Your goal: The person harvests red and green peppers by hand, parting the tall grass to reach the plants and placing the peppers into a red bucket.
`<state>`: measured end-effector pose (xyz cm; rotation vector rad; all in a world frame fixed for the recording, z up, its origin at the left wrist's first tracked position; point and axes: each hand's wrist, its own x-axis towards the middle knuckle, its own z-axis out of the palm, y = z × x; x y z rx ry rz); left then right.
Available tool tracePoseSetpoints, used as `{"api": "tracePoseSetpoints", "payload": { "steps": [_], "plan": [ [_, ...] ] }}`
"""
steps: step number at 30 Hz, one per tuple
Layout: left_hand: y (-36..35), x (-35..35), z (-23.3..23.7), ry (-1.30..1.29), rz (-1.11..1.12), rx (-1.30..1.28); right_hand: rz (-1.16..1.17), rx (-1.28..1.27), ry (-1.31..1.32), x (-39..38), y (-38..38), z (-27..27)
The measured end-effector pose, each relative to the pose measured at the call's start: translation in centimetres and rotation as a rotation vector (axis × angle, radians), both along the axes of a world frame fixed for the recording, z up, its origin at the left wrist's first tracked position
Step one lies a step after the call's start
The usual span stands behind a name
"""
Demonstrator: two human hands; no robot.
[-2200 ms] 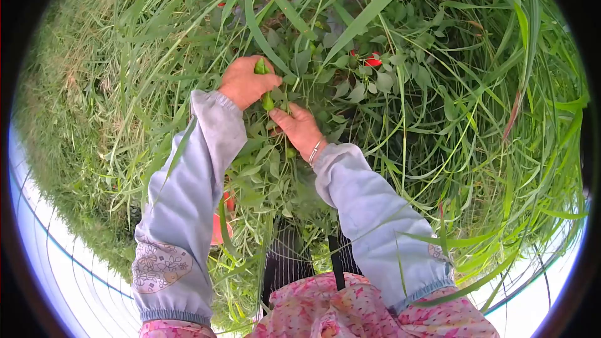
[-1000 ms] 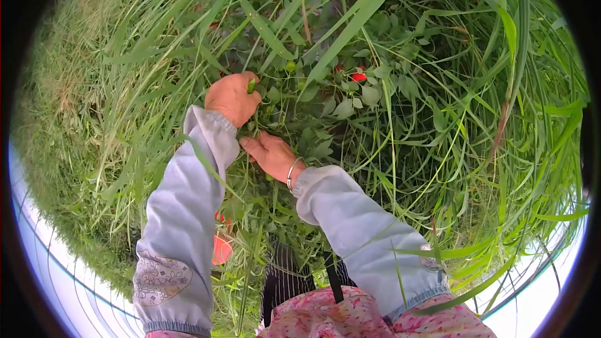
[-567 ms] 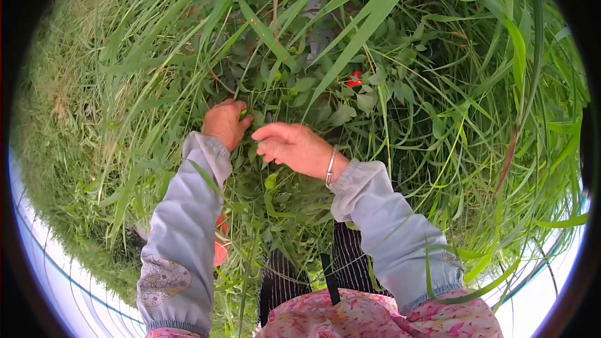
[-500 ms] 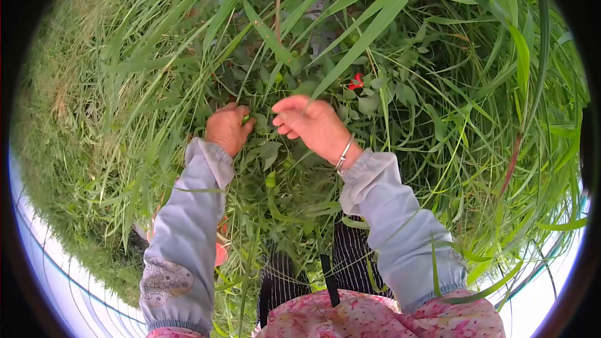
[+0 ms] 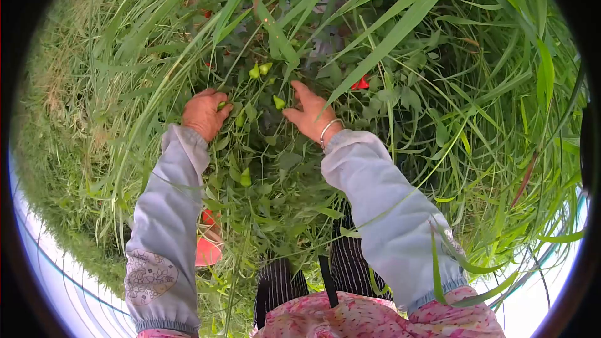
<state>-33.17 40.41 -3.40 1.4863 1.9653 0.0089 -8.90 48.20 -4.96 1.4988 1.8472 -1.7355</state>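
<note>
My left hand is closed, its fingers curled around a small green pepper at the left of the plant. My right hand has its thumb and fingers apart and holds nothing; its thumb is beside a green pepper. Two more green peppers hang above, between the hands. Another green pepper hangs lower among the leaves. A red pepper shows to the right of my right hand, partly behind a long grass blade.
Tall grass surrounds the pepper plant, and long blades cross above my right hand. A red object lies beside my left sleeve. My striped trousers are at the bottom. White sheeting borders the grass.
My left hand has moved left and slightly up. My right hand has opened its fingers wider and shifted slightly left. More green peppers now show between them.
</note>
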Motion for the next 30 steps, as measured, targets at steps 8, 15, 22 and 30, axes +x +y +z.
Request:
{"api": "tracePoseSetpoints", "payload": {
  "steps": [8, 15, 22, 30],
  "plan": [
    [0.9, -3.2, -1.1, -0.015, 0.018, 0.019, -0.121, 0.101, 0.084, 1.1, -3.2, -2.1],
    [0.2, -3.3, -2.7, -0.123, 0.070, 0.025, 0.194, 0.410, 0.003, 0.4, -0.6, 0.2],
    [-0.1, -2.6, -2.0, -0.100, 0.034, 0.048, 0.287, 0.600, 0.151, -3.5, 4.8, 5.6],
    [-0.2, -2.3, -1.9, -0.208, 0.115, 0.083, 0.754, 0.526, -0.133, 1.0, 8.7, -11.2]
  ]
}}
